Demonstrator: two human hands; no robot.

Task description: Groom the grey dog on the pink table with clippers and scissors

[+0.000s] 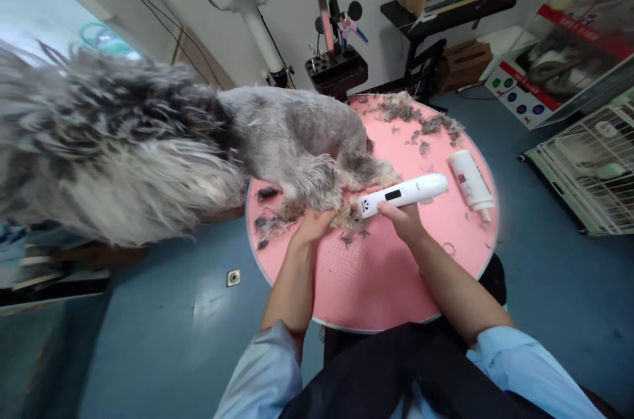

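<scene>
A grey dog (292, 121) lies on a round pink table (376, 280), its body fur short and its shaggy grey-and-white head and neck filling the left side. My left hand (315, 226) is closed around one of its legs, with the tan, furry paw (348, 215) pointing right. My right hand (403, 219) grips a white pet hair clipper (419, 190), thumb along its near side. The clipper's head end meets the paw; its blade is hidden in the fur.
A white bottle (469, 181) lies at the table's right side. Cut fur (403, 110) is scattered at the back and left. Behind stands a metal post with a black tool holder (337, 72). A wire cage (594, 161) is on the right, a floor drain (233, 277) on the left.
</scene>
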